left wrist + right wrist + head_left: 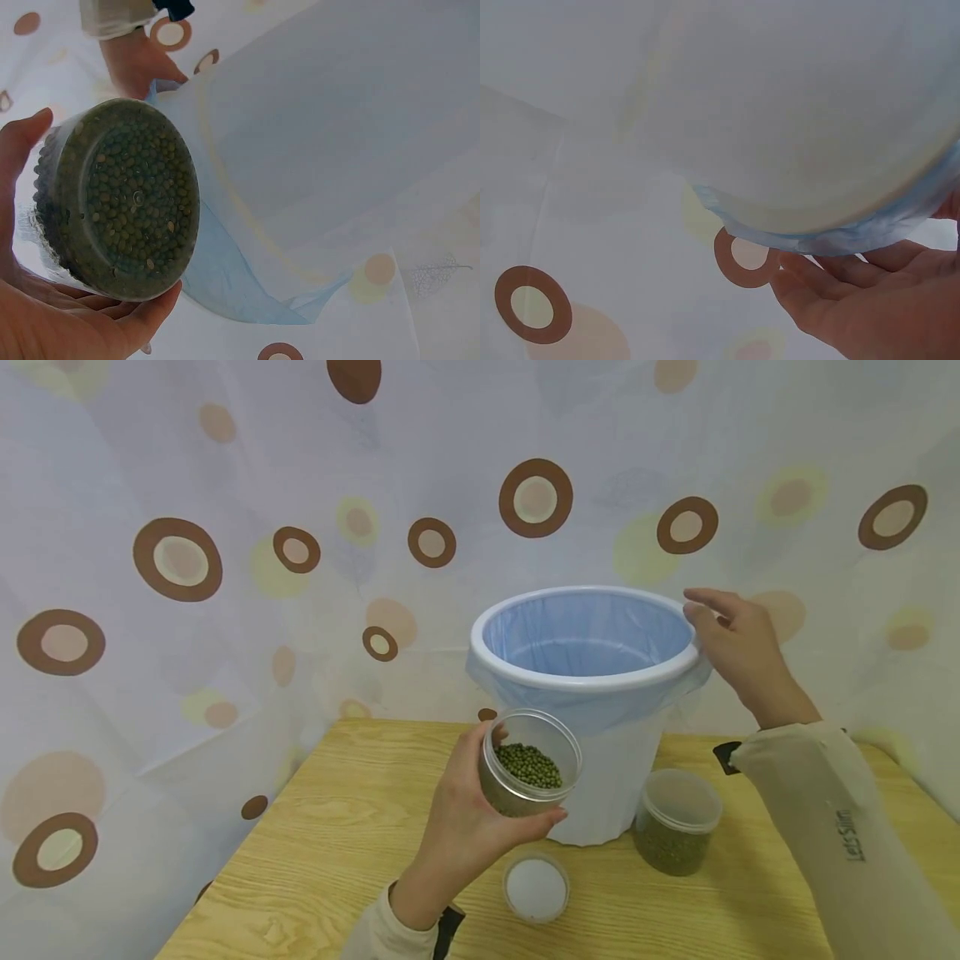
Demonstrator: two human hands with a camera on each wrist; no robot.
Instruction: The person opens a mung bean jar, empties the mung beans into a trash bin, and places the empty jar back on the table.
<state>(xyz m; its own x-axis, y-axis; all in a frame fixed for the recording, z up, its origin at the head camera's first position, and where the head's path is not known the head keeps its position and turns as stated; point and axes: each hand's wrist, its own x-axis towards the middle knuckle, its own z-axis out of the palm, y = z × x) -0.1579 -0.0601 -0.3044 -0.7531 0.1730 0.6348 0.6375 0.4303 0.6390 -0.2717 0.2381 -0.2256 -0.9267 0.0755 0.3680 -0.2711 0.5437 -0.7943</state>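
Note:
My left hand (468, 802) grips a clear round plastic jar (498, 785) partly filled with green mung beans (531, 766). The jar has no lid on and its mouth tilts toward me, in front of the bin. In the left wrist view, beans show through the jar's base (139, 202). At the right side of a white trash bin (611, 777) is my right hand (738, 639), fingers loosely bent beside the rim (585, 681). A light-blue bag (592, 635) lines the bin and folds over its rim. Whether the right fingers touch the bag is hard to tell.
A second clear jar (677, 822) with green contents stands on the wooden table (352, 810), right of the bin. A round lid (536, 887) with a white middle lies near the front. Behind hangs a white cloth (315, 460) with brown circles.

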